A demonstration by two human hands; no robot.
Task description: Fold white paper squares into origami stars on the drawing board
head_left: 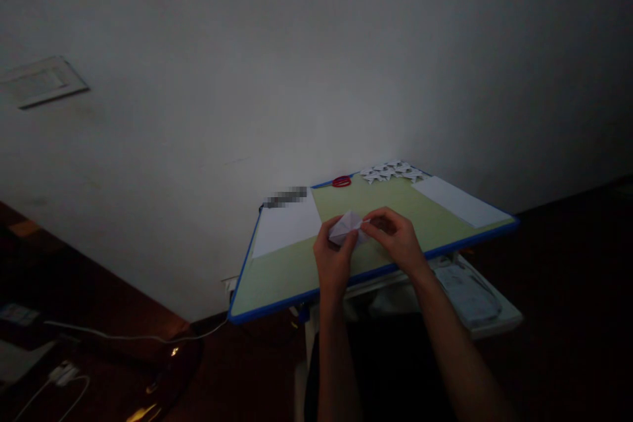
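Note:
A small folded piece of white paper [346, 224] is held over a green desk with a blue rim [277, 273]. My left hand [333, 257] grips the paper's left side, fingers closed around it. My right hand [395, 234] pinches the paper's right tip between thumb and fingers. Both forearms reach up from the bottom of the view.
A white sheet [287, 224] lies at the desk's left, another sheet [459, 203] at its right. Several folded white paper figures [392, 171] and a red ring-shaped object [341, 181] sit at the far edge by the wall. A shelf [475, 297] sticks out below the desk. Cables [123, 336] run across the dark floor.

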